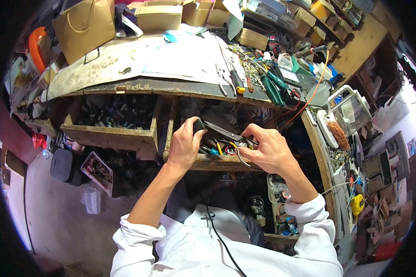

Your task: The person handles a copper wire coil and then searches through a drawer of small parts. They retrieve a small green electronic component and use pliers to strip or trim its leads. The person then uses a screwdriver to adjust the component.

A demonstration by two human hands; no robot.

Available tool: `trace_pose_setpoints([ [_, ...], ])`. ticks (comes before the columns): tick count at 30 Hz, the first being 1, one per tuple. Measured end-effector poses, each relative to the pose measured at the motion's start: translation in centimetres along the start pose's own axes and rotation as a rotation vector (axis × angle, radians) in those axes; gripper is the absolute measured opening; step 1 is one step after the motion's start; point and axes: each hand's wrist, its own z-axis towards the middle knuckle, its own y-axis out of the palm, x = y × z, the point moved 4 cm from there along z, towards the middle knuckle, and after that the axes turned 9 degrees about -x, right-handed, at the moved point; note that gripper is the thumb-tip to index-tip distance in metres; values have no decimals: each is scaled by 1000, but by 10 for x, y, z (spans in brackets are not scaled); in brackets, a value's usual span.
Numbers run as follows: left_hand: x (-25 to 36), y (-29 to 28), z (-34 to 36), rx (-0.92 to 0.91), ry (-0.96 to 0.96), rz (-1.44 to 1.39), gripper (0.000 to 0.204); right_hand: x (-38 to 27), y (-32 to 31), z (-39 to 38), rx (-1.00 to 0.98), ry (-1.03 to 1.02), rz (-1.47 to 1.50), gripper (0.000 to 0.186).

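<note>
My right hand [272, 150] is closed around the handles of a pair of metal scissors [225, 133]. Their blades point up and to the left, toward my left hand [185, 145]. Between the thumb and fingers of that hand is a small dark block-like piece [198, 125], partly covered by the fingers. The blade tips lie close beside this piece; whether they touch it I cannot tell. Both hands are above a pulled-out wooden drawer [226, 163]. Inside it are hand tools, among them a yellow handle [219, 147] and a teal one [213, 151].
Another wooden drawer [108, 135], full of small cylindrical parts, stands out at the left. On the bench top [101, 67] lie pliers [225, 79], a yellow-and-black screwdriver [237, 82] and green-handled tools [273, 91]. An orange cable [316, 90] loops at the right. Cardboard boxes [158, 16] line the back.
</note>
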Motion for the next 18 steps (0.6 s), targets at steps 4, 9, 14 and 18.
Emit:
trace_pose_setpoints([
  [4,-2,-2,1,-67,-55,-147,30,4,-14,-4,-11,-32,39,41],
  [9,-4,-6,3,-94,-87,-303,33,3,-15,-5,-46,-83,56,40],
  [14,0,-8,3,-136,-108,-317,36,7,-10,-3,-5,-177,76,39],
  [18,0,-10,2,-147,-110,-309,39,2,-11,-1,6,-209,28,39],
])
